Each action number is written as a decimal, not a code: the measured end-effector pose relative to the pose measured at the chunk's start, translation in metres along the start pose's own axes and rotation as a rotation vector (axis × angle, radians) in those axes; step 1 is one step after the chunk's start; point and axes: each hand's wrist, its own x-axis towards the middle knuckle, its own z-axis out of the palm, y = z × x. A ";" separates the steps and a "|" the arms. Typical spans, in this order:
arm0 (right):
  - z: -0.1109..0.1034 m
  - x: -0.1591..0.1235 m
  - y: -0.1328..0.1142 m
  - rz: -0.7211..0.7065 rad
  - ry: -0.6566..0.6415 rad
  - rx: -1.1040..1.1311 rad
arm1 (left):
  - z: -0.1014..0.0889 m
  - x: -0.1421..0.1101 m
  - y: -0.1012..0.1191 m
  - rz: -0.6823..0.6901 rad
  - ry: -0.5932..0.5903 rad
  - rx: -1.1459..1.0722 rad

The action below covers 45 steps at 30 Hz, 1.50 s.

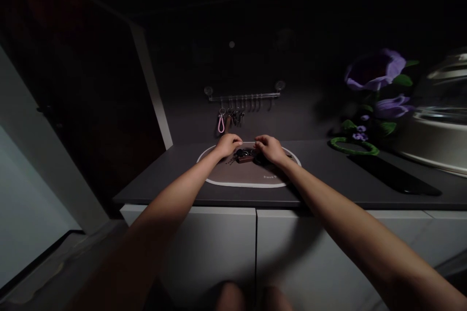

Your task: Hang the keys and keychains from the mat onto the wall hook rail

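Both your arms reach forward and inward from the lower corners of the view — bare from the hands down. Your left hand (229,145) is at the end of a forearm (193,180) that slants up to the right, with its back turned up and its fingers curved inward. Your right hand (269,147) mirrors it, the other forearm slanting up to the left, its fingers bent more tightly. The two hands are near each other but apart, fingertips facing across the gap — and both wrists sit low, roughly level with one another.
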 end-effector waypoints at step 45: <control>0.006 -0.002 -0.002 -0.201 -0.066 -0.502 | 0.016 0.016 -0.001 -0.163 -0.033 -0.371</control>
